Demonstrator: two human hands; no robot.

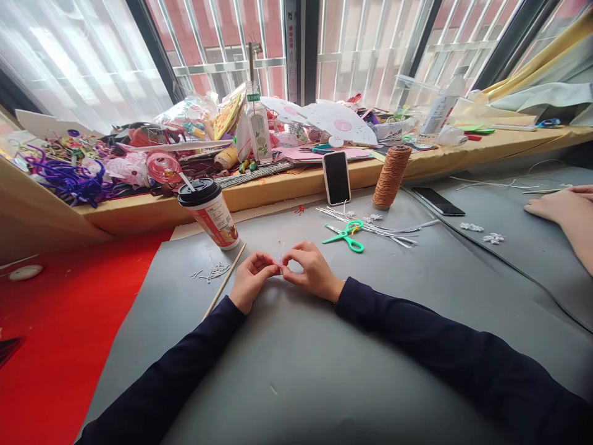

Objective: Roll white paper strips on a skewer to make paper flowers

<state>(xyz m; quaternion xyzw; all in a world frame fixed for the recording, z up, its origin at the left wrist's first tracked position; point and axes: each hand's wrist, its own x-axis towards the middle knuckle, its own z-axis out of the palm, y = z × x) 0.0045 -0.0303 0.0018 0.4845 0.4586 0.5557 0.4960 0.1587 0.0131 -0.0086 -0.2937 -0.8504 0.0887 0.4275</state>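
My left hand (251, 279) and my right hand (314, 272) meet over the grey table, thumbs and forefingers pinched together. Between the fingertips they share a small piece of thin white cord (280, 249), its end poking up. The fingers hide most of this piece, so its shape is unclear. Beside my left hand lie a slim wooden stick (225, 279) and a little heap of white cord snippets (217, 271). Beyond my right hand rest green-handled scissors (346, 235), spread apart, next to a bundle of white cords (389, 231) with small white knotted pieces.
A paper cup with a black lid (208, 213) stands behind my left hand. Farther back are a propped phone (336, 178) and a brown twine spool (391, 177). Another phone (438, 201), a black cable (509, 265) and another person's hand (556, 204) are at right. Craft supplies crowd the ledge (278, 190).
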